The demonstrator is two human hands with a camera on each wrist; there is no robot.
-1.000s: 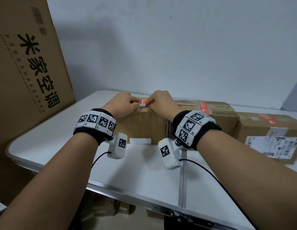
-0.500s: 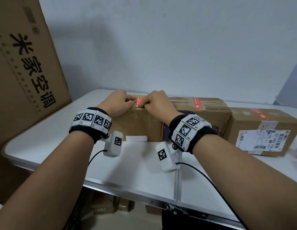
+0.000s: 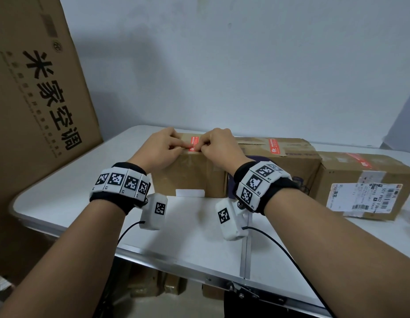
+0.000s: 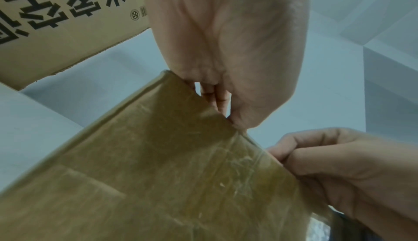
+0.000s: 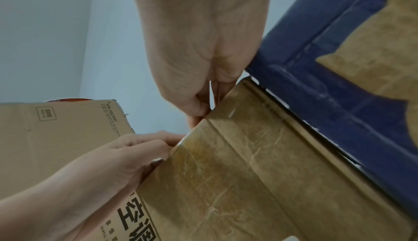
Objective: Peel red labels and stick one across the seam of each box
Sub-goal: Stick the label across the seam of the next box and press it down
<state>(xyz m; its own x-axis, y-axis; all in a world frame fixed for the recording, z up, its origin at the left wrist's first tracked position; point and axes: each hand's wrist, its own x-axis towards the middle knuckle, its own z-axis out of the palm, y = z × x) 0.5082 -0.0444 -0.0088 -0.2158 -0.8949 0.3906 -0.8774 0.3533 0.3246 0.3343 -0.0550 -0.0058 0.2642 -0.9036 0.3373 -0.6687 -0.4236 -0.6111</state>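
Observation:
Three cardboard boxes stand in a row on the white table [image 3: 181,230]. The left box [image 3: 190,175] has a red label [image 3: 194,143] lying along its top. My left hand [image 3: 164,148] and right hand [image 3: 219,145] meet at the box's near top edge, with curled fingers pinching the label's near end from either side. The wrist views show only the box's taped front [image 4: 169,173] [image 5: 237,173] and both hands at its edge; the label is hidden there. The middle box [image 3: 289,168] and right box [image 3: 350,180] each carry a red label [image 3: 274,146] [image 3: 357,159] on top.
A tall printed carton [image 3: 34,88] leans at the table's left end. A white paper strip [image 3: 189,193] lies on the table against the left box's front. The right box bears a white shipping label [image 3: 360,198]. A wall stands close behind the boxes.
The label, held between both hands above the box edge a second ago, now lies flat along the box top. Both hands have come down to the near edge.

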